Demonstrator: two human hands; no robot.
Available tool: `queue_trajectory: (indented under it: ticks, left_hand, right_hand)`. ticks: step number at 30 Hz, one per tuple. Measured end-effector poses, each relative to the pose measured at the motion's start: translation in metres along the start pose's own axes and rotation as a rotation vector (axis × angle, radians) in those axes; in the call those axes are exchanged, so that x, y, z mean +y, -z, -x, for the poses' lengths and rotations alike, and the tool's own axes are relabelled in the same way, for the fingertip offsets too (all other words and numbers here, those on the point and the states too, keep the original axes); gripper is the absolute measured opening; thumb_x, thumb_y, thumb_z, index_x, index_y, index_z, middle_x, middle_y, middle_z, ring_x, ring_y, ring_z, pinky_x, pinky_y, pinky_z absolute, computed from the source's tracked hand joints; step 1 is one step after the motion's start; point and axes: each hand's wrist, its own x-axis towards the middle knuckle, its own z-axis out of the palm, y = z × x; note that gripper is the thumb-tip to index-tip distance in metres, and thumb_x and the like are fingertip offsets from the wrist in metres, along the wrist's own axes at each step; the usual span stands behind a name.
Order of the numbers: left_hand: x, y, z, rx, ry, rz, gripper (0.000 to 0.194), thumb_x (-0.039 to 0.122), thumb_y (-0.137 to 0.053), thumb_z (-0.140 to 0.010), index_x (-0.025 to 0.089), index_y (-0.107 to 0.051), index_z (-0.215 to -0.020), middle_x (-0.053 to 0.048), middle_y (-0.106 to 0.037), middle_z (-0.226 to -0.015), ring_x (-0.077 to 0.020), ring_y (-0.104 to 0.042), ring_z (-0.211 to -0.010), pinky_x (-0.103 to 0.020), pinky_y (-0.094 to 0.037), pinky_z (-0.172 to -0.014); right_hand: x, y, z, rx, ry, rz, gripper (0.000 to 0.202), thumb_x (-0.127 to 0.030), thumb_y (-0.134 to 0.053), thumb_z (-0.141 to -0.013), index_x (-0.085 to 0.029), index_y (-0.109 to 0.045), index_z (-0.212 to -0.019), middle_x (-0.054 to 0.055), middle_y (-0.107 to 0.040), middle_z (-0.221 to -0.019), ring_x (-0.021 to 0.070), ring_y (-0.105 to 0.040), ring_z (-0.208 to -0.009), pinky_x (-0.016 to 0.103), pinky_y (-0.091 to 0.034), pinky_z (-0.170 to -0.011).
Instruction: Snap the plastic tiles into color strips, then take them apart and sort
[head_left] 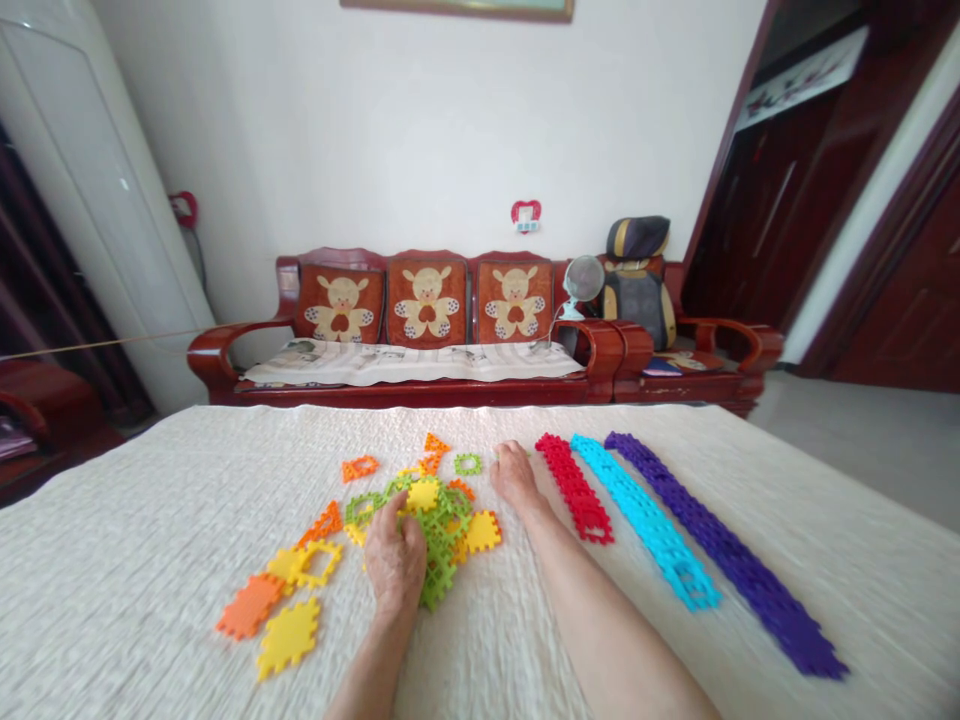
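My left hand rests at the near left side of a pile of green interlocking foam tiles. Its thumb stands apart from the fingers, and the fingertips touch the pile beside a yellow tile. Farther out and to the right, my right hand is low over the cloth with its fingers curled together; whatever they hold is hidden. A green square frame tile lies just left of it. On its other side runs a row of red tiles.
Light blue tiles and purple tiles form two longer rows at right. Loose orange tiles and yellow tiles lie at left. A cream cloth covers the table. Beyond stands a wooden sofa with a small fan.
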Motion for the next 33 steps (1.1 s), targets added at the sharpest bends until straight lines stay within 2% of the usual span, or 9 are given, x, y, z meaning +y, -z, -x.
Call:
queue_trajectory:
  ticks: [11, 15, 17, 22, 25, 27, 30, 33]
  left_hand:
    - [-0.003, -0.001, -0.001, 0.056, 0.009, 0.047, 0.036, 0.012, -0.043, -0.075, 0.016, -0.065, -0.103, -0.008, -0.069, -0.1, -0.02, -0.062, -0.095, -0.033, -0.047, -0.09]
    - [-0.006, -0.003, -0.001, 0.111, 0.047, 0.119, 0.036, 0.012, -0.042, -0.075, 0.017, -0.067, -0.1, -0.006, -0.069, -0.097, -0.0184, -0.063, -0.091, -0.032, -0.048, -0.087]
    - [-0.006, -0.003, -0.001, 0.145, 0.057, 0.144, 0.036, 0.011, -0.041, -0.075, 0.018, -0.067, -0.098, -0.005, -0.07, -0.095, -0.0171, -0.063, -0.088, -0.031, -0.048, -0.085]
    - [-0.003, 0.0, -0.001, 0.154, 0.053, 0.16, 0.036, 0.011, -0.038, -0.077, 0.017, -0.067, -0.097, -0.005, -0.07, -0.094, -0.0166, -0.063, -0.09, -0.031, -0.048, -0.087]
    - [-0.001, 0.002, -0.003, 0.115, 0.083, 0.149, 0.037, 0.008, -0.038, -0.076, 0.017, -0.066, -0.098, -0.005, -0.07, -0.097, -0.0162, -0.063, -0.093, -0.031, -0.047, -0.089]
    - [0.001, 0.003, -0.003, 0.079, 0.084, 0.132, 0.037, 0.008, -0.038, -0.077, 0.017, -0.066, -0.099, -0.005, -0.07, -0.099, -0.0163, -0.063, -0.095, -0.031, -0.046, -0.091]
    - [0.003, 0.004, -0.002, 0.037, 0.064, 0.09, 0.036, 0.008, -0.04, -0.077, 0.017, -0.066, -0.1, -0.006, -0.07, -0.1, -0.0177, -0.063, -0.097, -0.033, -0.045, -0.093]
    - [0.005, 0.003, -0.001, 0.011, 0.039, 0.047, 0.036, 0.008, -0.041, -0.076, 0.016, -0.066, -0.102, -0.007, -0.07, -0.1, -0.0183, -0.062, -0.097, -0.033, -0.045, -0.093]
  right_hand:
    - [0.011, -0.007, -0.008, 0.049, 0.026, -0.147, 0.029, -0.01, -0.047, -0.072, -0.009, -0.065, -0.095, 0.015, -0.062, -0.099, 0.0218, -0.053, -0.102, 0.03, -0.037, -0.094]
    - [0.006, -0.003, -0.009, 0.096, 0.081, -0.273, 0.036, -0.007, -0.043, -0.072, -0.011, -0.063, -0.102, 0.014, -0.06, -0.114, 0.0206, -0.05, -0.112, 0.032, -0.035, -0.101]
    - [-0.001, 0.001, -0.007, 0.101, 0.103, -0.349, 0.036, -0.008, -0.041, -0.073, -0.013, -0.062, -0.102, 0.012, -0.061, -0.113, 0.0184, -0.052, -0.111, 0.032, -0.037, -0.1]
    - [-0.026, 0.02, 0.013, 0.005, 0.14, -0.55, 0.029, -0.021, -0.044, -0.079, -0.018, -0.064, -0.099, 0.005, -0.068, -0.102, 0.0163, -0.061, -0.097, 0.029, -0.047, -0.086]
    - [-0.039, 0.034, 0.034, -0.158, 0.158, -0.719, 0.029, -0.031, -0.05, -0.08, -0.02, -0.064, -0.102, 0.005, -0.067, -0.106, 0.0182, -0.061, -0.1, 0.031, -0.046, -0.088]
    - [-0.045, 0.038, 0.048, -0.238, 0.199, -0.749, 0.033, -0.034, -0.054, -0.078, -0.02, -0.063, -0.107, 0.006, -0.065, -0.112, 0.0196, -0.059, -0.105, 0.033, -0.044, -0.093]
    - [-0.047, 0.035, 0.06, -0.218, 0.233, -0.702, 0.034, -0.031, -0.053, -0.078, -0.018, -0.063, -0.108, 0.008, -0.064, -0.114, 0.0201, -0.057, -0.108, 0.034, -0.041, -0.096]
    - [-0.046, 0.029, 0.062, -0.159, 0.174, -0.652, 0.034, -0.029, -0.043, -0.083, -0.018, -0.062, -0.109, 0.009, -0.066, -0.11, 0.0191, -0.059, -0.105, 0.033, -0.043, -0.093]
